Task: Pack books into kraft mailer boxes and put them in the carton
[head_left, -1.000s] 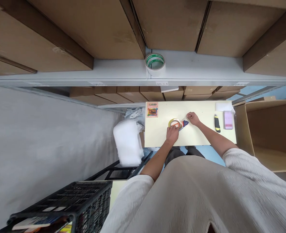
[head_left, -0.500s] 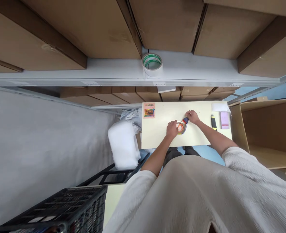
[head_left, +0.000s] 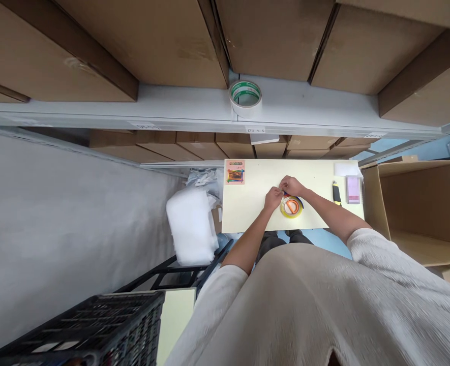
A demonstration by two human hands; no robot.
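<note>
A tape dispenser with a yellow-rimmed roll, an orange hub and a blue part lies near the front of the cream table. At its upper left, my left hand is closed, fingertips pinched together. My right hand is closed too, its fingers meeting those of my left hand just above the dispenser and partly covering the blue part. Whatever is between the fingertips is too small to make out.
On the table are a pink picture card, a yellow-black box cutter and a blurred purple item. An open carton stands right. Above, the shelf holds boxes and a tape roll. White foam sits left.
My left hand has let go of the roll and moved up to the fingertips of my right hand. My right hand has shifted left. The dispenser has turned and moved slightly nearer me.
</note>
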